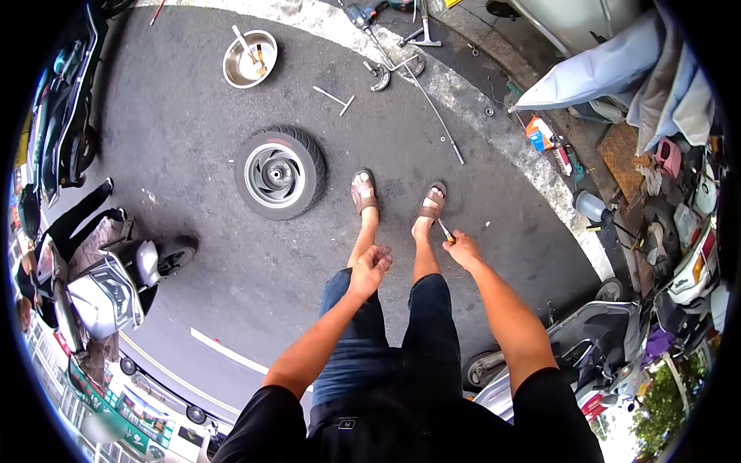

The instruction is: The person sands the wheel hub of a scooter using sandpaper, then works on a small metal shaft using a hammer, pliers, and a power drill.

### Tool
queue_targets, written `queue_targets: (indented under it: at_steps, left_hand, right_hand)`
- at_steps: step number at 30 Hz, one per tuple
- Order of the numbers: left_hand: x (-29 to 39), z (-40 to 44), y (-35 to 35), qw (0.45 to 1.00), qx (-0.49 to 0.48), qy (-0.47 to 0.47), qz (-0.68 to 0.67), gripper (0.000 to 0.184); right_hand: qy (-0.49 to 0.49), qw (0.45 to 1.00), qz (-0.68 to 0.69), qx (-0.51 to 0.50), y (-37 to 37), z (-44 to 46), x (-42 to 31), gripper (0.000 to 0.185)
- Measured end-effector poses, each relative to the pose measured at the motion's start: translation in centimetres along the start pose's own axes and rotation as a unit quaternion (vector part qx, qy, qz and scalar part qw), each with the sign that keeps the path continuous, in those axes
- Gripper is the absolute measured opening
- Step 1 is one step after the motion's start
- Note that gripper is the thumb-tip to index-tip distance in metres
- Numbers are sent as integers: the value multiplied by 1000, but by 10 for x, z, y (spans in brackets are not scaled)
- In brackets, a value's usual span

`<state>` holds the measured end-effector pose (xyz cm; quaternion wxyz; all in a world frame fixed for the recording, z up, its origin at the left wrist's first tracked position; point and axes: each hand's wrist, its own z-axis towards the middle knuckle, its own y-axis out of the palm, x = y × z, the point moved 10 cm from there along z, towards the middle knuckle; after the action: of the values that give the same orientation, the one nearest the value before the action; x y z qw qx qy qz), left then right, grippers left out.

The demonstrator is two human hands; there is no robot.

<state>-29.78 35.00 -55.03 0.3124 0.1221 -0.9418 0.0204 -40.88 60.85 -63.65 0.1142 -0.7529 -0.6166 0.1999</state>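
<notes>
One stretch of road (193, 100) carries the work; a curved white line (561, 199) bounds it above and at right. A scooter (108, 297) stands near the left edge; a second scooter (594, 320) stands at lower right. The wheel (276, 176) lies flat, spoked face up, just beside the left sandal (366, 193), with road surface around it as handling room. The bowl (231, 71) sits beyond the wheel, inside the line. The T-wrench (332, 97) lies between wheel and line. Left hand (372, 270): half curled, before the left leg; contents cannot be told. Right hand (463, 251): fingers closed on the tool (448, 238), slim shaft pointing forward.
</notes>
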Motion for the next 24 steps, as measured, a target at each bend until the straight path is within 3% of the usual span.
queue_targets:
  at_steps: [2,4,8,14,17,18,20,22,24]
  left_hand:
    - [-12,13,30,992,19,62,111,23]
    - [-34,3,80,998,12,63,17,24]
    - [20,-81,150,991,-11,123,-55,24]
    - [22,-134,140,969,15,12,-246,29]
    - [7,-125,114,923,29,-54,-379,28]
    - [9,-111,93,937,69,-25,-342,27]
    - [4,-98,60,910,173,-33,-376,24]
    - [-14,-97,61,888,208,-85,-402,22]
    - [-30,-88,74,878,157,-139,-431,20]
  right_hand:
    - [-35,996,-78,-23,-17,17,-22,37]
    - [-57,995,-81,3,-47,35,-35,36]
    - [-80,995,-54,36,-100,70,-55,40]
    - [-56,985,-137,86,-139,100,-68,45]
    - [-48,986,-156,40,-123,106,-86,44]
    - [-94,985,-120,79,-117,113,-94,42]
    - [-55,982,-169,60,-91,148,-90,45]
    - [-42,986,-155,46,-65,175,-102,46]
    - [-61,976,-207,-19,-28,207,-125,47]
